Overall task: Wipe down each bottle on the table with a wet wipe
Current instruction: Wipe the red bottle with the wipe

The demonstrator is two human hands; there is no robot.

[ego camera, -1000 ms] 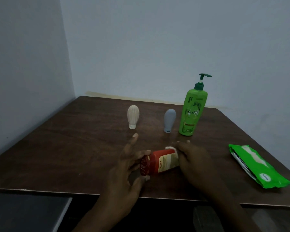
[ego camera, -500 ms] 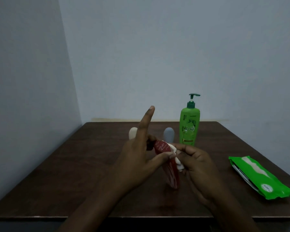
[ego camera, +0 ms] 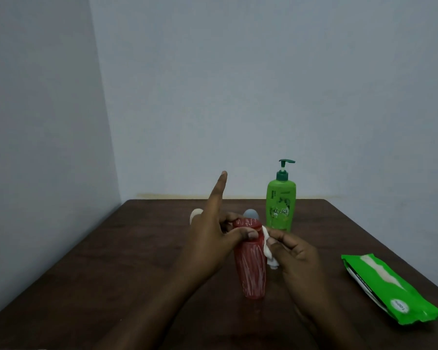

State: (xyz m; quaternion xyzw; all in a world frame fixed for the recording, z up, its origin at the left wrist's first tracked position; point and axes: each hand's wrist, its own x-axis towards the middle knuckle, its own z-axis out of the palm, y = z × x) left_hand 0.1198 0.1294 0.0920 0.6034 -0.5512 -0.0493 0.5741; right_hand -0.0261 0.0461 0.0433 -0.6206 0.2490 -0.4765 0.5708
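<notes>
At table (ego camera: 142,248) centre, red bottle (ego camera: 250,269), left grip (ego camera: 213,238) pinching its top, right grip (ego camera: 297,258) holding wet wipe (ego camera: 269,251) alongside

Single head-worn wide-angle view, aimed forward and only slightly down. The table (ego camera: 142,261) is seen lengthwise toward the room corner. The upper half is filled by the walls (ego camera: 263,97), the lower half by the tabletop. Both forearms enter from the bottom edge. The left hand (ego camera: 210,238), right hand (ego camera: 299,256), red bottle (ego camera: 250,269) and wipe (ego camera: 269,253) are framed just below centre, nearest the lens. The green pack (ego camera: 390,286) is caught near the right edge.
</notes>
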